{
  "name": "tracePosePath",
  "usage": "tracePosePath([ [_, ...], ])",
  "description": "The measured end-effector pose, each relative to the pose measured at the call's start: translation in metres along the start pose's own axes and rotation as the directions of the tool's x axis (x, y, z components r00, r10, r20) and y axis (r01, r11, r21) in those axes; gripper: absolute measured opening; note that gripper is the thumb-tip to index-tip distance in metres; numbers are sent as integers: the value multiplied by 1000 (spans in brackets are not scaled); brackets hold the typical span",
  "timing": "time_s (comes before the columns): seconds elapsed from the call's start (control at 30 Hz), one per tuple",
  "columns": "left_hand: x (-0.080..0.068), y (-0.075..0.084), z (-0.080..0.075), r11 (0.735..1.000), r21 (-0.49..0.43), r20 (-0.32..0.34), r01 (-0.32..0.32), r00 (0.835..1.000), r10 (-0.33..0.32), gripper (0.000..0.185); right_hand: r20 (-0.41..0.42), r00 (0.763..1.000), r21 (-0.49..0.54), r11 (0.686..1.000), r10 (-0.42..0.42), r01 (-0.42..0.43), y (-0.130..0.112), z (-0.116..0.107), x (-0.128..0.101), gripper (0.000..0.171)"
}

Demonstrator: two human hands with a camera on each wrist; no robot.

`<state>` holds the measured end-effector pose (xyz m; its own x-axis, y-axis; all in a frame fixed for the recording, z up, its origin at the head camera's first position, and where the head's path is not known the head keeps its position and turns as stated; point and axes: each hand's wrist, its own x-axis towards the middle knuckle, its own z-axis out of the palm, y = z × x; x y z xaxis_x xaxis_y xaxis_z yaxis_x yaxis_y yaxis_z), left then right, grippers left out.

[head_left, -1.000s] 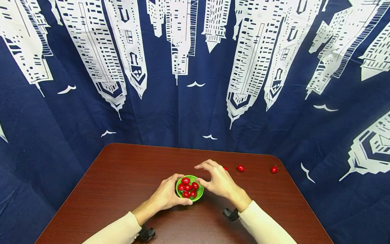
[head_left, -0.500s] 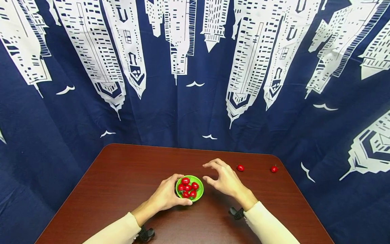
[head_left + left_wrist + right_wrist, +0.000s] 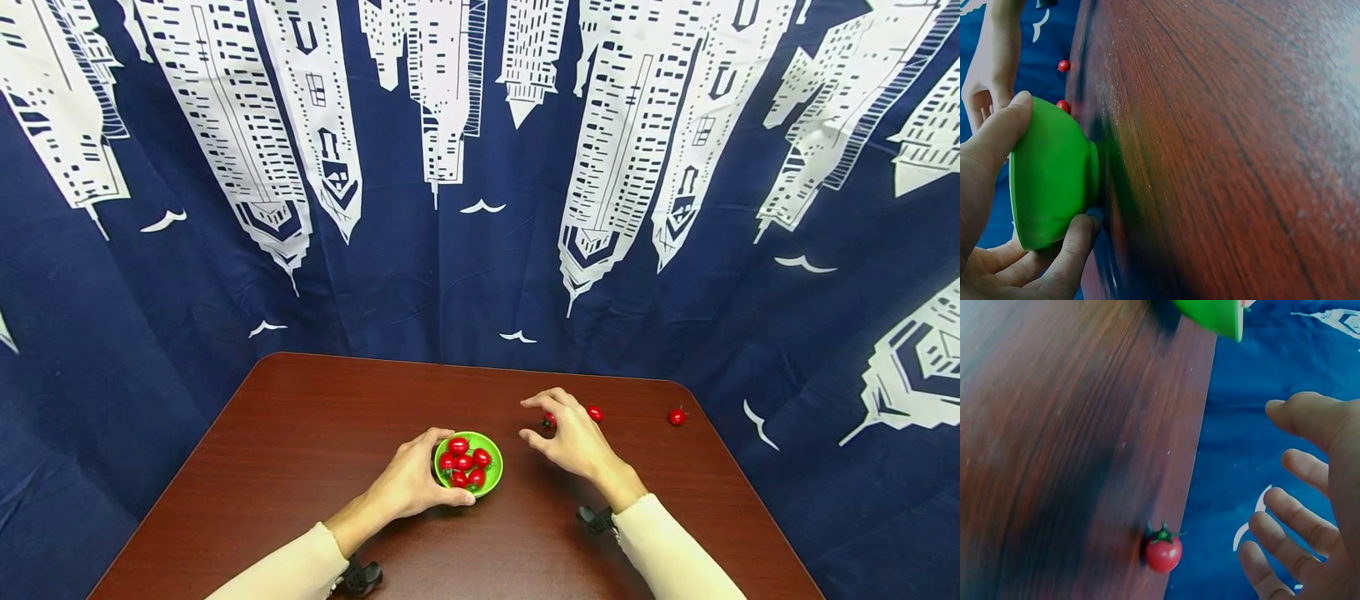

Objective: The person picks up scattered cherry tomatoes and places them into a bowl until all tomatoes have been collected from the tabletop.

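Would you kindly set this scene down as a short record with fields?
Surface: dark red-brown table, blue skyline curtain behind
Left hand: grips the green bowl by its side
Bowl contents: about seven cherry tomatoes
Right hand: open, fingers spread, above a loose tomato, not touching it
Other loose tomatoes: one beside the right hand, one near the right edge

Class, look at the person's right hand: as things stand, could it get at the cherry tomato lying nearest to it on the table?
Probably yes. The right hand hovers open just beside the nearest tomato, fingers spread, and nothing lies between them on the table. The left hand holds the green bowl well aside.
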<state>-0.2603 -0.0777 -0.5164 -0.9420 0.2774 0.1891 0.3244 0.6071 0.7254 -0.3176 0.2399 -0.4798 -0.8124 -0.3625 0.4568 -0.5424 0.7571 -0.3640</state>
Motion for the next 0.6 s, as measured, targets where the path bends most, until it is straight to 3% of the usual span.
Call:
tracePosePath([
  [0.6, -1, 2, -1, 1000, 3, 1, 0, 1000, 0, 105, 102, 993, 29, 997, 66, -69, 45, 5, -7, 62],
])
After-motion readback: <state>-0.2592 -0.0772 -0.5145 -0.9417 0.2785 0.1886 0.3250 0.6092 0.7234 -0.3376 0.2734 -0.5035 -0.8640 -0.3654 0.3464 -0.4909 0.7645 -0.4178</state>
